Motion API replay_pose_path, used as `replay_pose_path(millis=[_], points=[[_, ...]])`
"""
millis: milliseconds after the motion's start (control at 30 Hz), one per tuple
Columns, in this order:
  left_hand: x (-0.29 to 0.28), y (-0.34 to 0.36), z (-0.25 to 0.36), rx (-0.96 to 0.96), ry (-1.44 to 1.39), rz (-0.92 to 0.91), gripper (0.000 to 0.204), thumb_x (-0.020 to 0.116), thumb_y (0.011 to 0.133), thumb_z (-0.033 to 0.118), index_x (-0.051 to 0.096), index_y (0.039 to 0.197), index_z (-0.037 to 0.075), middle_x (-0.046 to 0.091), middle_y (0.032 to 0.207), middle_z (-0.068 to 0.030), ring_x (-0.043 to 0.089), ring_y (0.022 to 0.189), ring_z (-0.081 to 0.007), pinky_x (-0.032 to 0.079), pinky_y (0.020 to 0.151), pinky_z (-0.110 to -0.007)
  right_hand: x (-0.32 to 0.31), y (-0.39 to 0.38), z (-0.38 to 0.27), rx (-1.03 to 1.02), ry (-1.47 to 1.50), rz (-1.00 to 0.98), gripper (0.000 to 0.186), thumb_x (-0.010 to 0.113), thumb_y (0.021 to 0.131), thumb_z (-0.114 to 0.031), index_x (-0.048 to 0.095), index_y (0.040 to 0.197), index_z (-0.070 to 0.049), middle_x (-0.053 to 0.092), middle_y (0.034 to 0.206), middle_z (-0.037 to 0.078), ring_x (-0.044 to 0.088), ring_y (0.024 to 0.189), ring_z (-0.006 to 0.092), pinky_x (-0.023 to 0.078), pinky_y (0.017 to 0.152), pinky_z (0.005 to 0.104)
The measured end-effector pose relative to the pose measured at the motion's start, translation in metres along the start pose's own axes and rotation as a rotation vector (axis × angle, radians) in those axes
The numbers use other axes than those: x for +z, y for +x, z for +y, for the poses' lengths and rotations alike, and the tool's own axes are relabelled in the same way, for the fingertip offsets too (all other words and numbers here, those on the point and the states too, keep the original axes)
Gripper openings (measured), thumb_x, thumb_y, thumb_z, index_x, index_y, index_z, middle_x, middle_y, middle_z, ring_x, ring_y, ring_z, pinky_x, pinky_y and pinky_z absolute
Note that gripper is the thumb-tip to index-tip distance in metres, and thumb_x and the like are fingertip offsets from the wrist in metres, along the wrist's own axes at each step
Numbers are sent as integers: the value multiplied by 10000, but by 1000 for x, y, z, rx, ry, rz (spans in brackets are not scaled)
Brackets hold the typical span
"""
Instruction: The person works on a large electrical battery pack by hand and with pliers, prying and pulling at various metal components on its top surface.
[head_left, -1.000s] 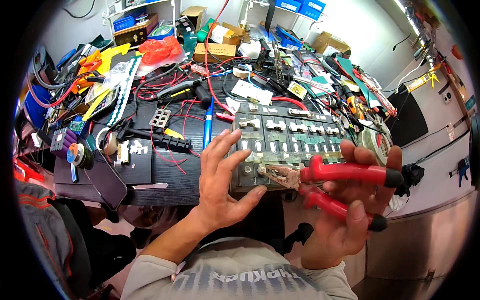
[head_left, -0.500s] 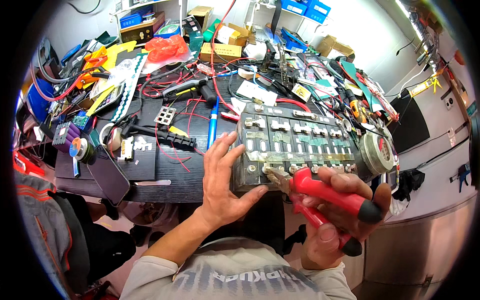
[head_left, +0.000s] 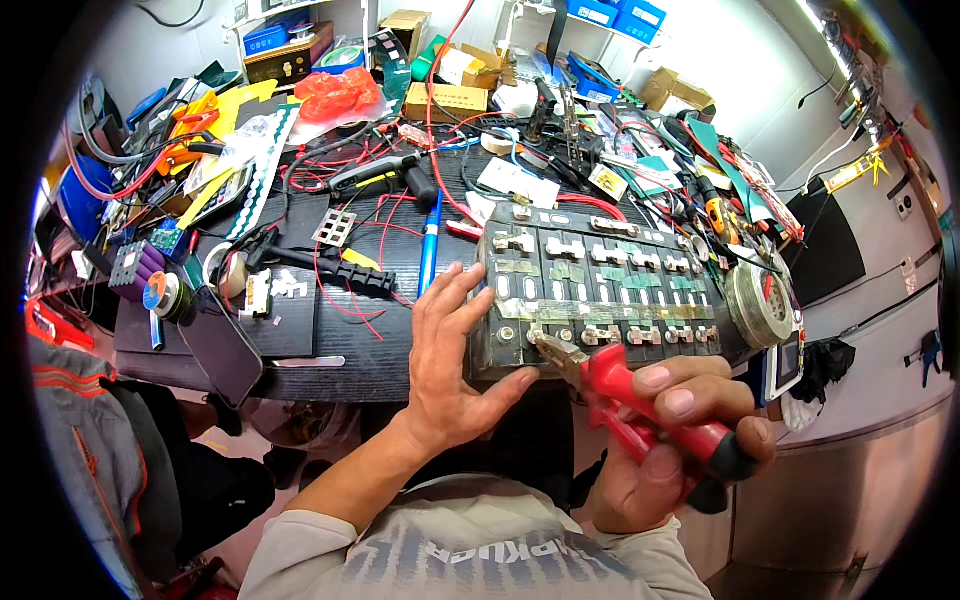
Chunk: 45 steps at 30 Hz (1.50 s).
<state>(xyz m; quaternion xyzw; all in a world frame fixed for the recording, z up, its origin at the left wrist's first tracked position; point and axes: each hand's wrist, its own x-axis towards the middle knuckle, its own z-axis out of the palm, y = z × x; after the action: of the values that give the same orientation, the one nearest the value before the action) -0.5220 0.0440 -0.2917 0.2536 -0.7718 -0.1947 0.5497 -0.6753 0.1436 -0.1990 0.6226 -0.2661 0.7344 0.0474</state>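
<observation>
Currently, the dark battery pack (head_left: 600, 292) sits on the black table (head_left: 380, 388), right of centre and close to its near edge. The left hand (head_left: 440, 372) is at the pack's left end, its thumb spread wide from the fingers along the near edge; the fingertips lie alongside the pack's left side. The right hand (head_left: 642, 492) has its fingers curled and its thumb bent around the handles of the red pliers (head_left: 612, 372). Their metal nose reaches a terminal (head_left: 535, 331) toward the left of the pack's near row, though whether the jaws actually bite it is too small to tell. A wire spool (head_left: 757, 308) stands just beside the pack's right end, and a blue tube (head_left: 430, 245) lies near its left.
</observation>
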Motion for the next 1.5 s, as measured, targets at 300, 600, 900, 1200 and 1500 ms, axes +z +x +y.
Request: replay_pose_path(millis=[300,600,900,1200,1500], points=[[0,-1,0,-1,-3,20,831,950,769,291,576,1446,-12,538,1556,-258,461,1467,-508,378,1206,-588,8,26,-1,268,-55,164,630,730,1003,-179,394,1530,-100,688,1147,172,719,1007,303,626,885,474],[0,-2,0,0,11,20,836,949,773,289,572,1453,-18,541,1557,-255,459,1473,-502,380,1209,-584,12,12,-13,259,-124,155,889,757,1027,-424,237,1689,-140,622,1321,199,702,1108,326,648,888,507],[0,-3,-1,5,6,26,828,944,772,266,573,1453,-25,543,1557,-260,463,1471,-505,388,1206,-584,21,31,0,394,270,-32,555,789,998,-467,516,1317,-104,622,1078,103,676,953,271,571,912,481],[1,-4,-2,10,6,36,790,920,810,288,582,1454,-18,566,1555,-247,473,1479,-482,365,1224,-573,36,100,43,757,312,-389,277,664,1099,-243,574,1245,-26,618,960,76,602,791,159,522,698,322],[1,-4,-2,31,37,31,769,903,838,313,588,1456,-18,580,1554,-232,476,1480,-471,353,1229,-575,86,130,103,1194,280,-752,338,758,1031,-316,657,870,-36,650,721,49,613,577,137,509,525,316]])
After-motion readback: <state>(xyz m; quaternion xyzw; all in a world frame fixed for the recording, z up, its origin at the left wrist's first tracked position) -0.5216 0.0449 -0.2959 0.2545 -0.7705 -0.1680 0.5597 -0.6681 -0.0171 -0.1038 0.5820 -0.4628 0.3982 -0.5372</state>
